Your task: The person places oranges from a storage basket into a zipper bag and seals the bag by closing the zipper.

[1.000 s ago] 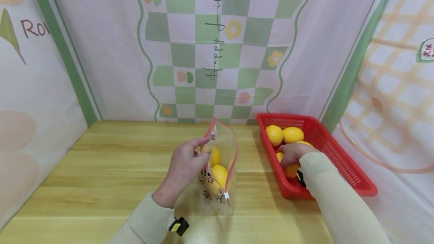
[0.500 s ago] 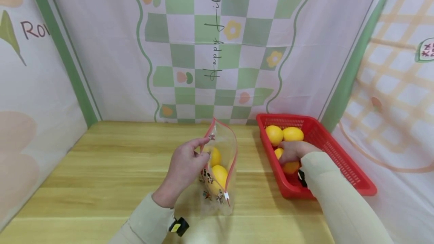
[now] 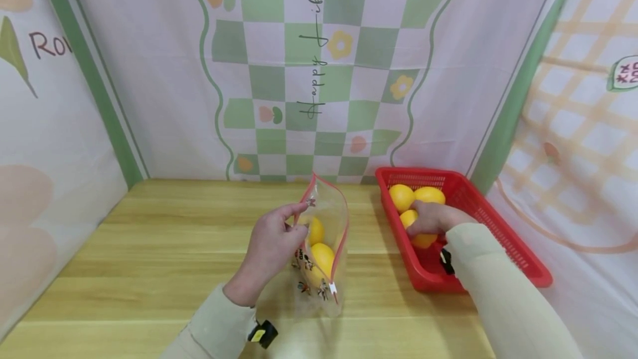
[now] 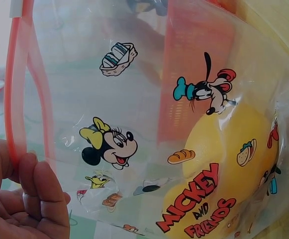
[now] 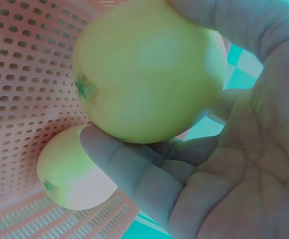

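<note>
My left hand pinches the side of a clear zip bag with a red-edged mouth and cartoon prints. The bag stands with its mouth spread. Two yellow lemons lie inside, and the left wrist view shows them through the printed plastic. Over at the red basket, my right hand grips a lemon between thumb and fingers. Another lemon lies below it in the right wrist view. Beyond the hand, two lemons rest at the basket's far end.
Bag and basket share a wooden table, the basket on its right side. A patterned cloth hangs behind the table, with more cloth at both sides. Black wrist cameras sit at the sleeves.
My right hand has shifted slightly up and away, towards the far lemons, with the gripped lemon. The left hand and the bag have stayed in place.
</note>
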Demonstrator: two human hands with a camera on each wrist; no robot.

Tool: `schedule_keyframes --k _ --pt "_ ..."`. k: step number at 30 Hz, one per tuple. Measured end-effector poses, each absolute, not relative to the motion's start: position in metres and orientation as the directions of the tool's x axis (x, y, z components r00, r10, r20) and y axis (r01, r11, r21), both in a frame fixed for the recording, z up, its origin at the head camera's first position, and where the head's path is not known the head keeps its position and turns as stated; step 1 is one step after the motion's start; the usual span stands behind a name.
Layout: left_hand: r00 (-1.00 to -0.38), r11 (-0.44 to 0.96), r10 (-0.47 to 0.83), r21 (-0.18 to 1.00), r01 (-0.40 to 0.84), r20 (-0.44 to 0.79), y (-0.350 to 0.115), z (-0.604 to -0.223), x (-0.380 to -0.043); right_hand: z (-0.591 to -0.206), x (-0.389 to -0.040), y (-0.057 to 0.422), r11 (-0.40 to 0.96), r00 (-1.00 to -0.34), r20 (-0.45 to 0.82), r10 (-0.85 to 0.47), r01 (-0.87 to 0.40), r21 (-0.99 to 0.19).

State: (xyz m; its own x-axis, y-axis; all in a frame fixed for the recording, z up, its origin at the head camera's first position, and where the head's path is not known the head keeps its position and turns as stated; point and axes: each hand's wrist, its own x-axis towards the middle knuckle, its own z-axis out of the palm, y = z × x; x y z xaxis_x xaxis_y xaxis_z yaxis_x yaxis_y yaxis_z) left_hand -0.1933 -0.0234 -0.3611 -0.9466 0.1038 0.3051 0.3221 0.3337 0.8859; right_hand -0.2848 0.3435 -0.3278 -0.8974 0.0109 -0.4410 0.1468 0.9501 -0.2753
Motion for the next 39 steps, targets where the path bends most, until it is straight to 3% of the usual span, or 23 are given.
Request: schedule_keyframes --k 16,39 --pt "-0.946 0.336 0.105 0.884 0.324 0.307 -0.022 -0.362 -0.193 -0.321 -0.279 0.348 0.964 -0.931 -0.365 -0.027 0.072 -0.256" --pt "-0.948 0.36 0.112 0.877 0.32 0.299 -0.022 -0.362 -0.194 -0.308 -0.273 0.348 0.963 -0.984 -0.159 -0.085 -0.04 -0.266"
